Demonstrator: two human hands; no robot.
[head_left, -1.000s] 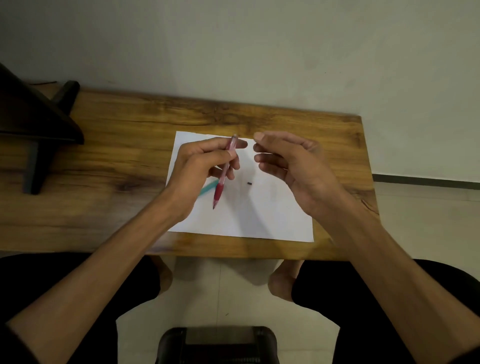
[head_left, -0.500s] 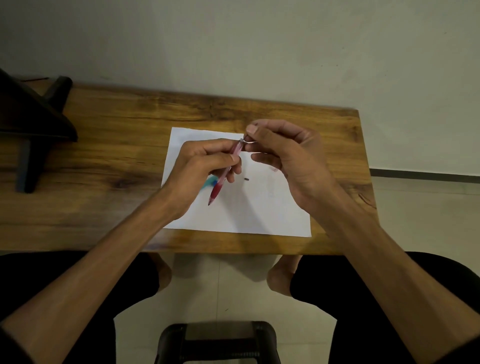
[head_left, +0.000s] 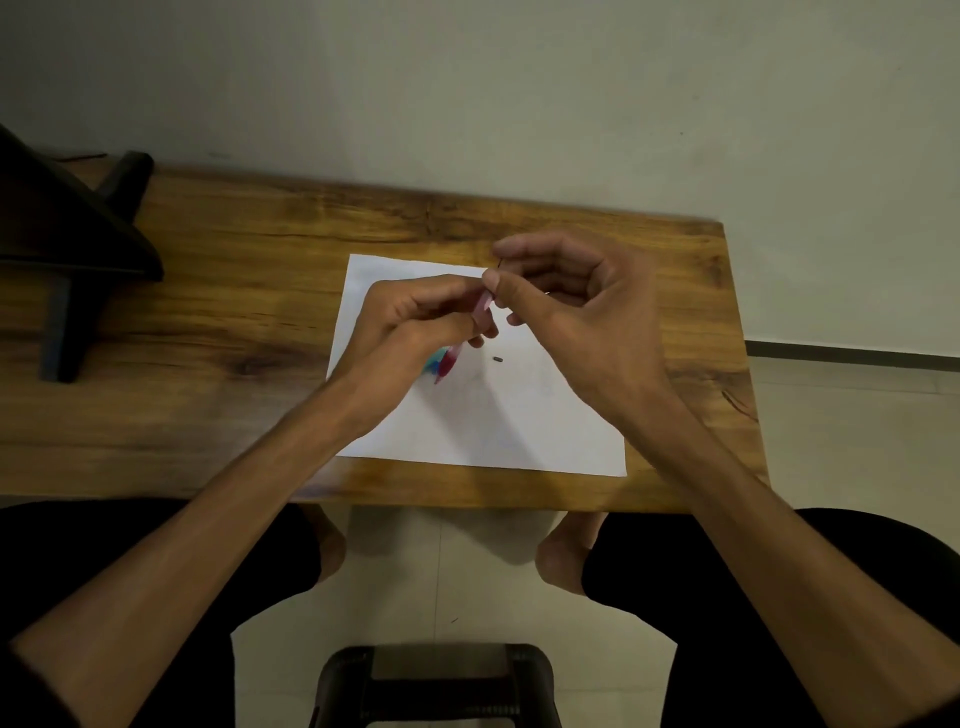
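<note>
hands: two, a left hand (head_left: 410, 322) and a right hand (head_left: 587, 322)
pens: two, one red pen (head_left: 449, 362) and one blue pen (head_left: 431, 361), partly hidden
white sheet (head_left: 493, 431): one
small dark bit (head_left: 497, 358) on the sheet: one
thin bit (head_left: 498, 266) at the right fingertips: one
table (head_left: 234, 312): one
black stand (head_left: 78, 234): one
stool (head_left: 436, 680): one
feet: two, a left foot (head_left: 327, 545) and a right foot (head_left: 561, 556)

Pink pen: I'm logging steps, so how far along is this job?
Done: a small dark part lies loose on the white paper sheet. In hand: the left hand grips the pink-and-red plastic pen; the right hand pinches a thin piece at its upper end. Left: seemingly seating or freeing it, then the loose part and the teal item.
</note>
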